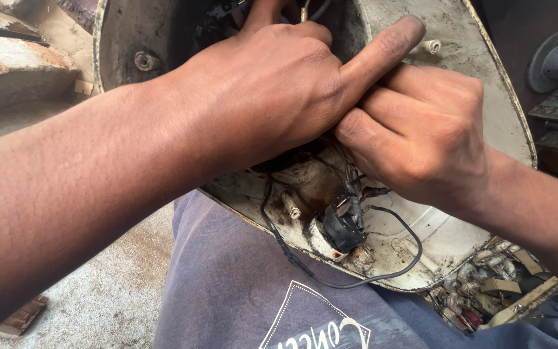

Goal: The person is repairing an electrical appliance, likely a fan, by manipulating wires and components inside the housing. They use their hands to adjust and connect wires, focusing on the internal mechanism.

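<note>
Head view. Large, dirty off-white plastic shell [485, 103], curved and open toward the camera, resting on the person's lap over grey-blue cloth [227, 284].

Left hand [272, 90] reaches from the lower left deep into the shell. Index finger extended straight and lying across the right hand's knuckles; the other fingers curl down into the dark cavity, tips hidden, so cannot tell what they grip.

Right hand [421, 136] comes in from the right, fingers bunched together and curled inward, pressed against the left hand. Fingertips hidden under the left hand; what they pinch cannot be told.

Just below both hands: bundle of thin black wires [343, 187] running down to a black rubbery connector block [342, 227] on the shell's lower rim. One long black wire [356, 281] loops out over the rim onto the cloth.

Lower right, beside the shell: circuit board with small components [485, 284]. Floor of rough concrete [98, 304] at lower left.
</note>
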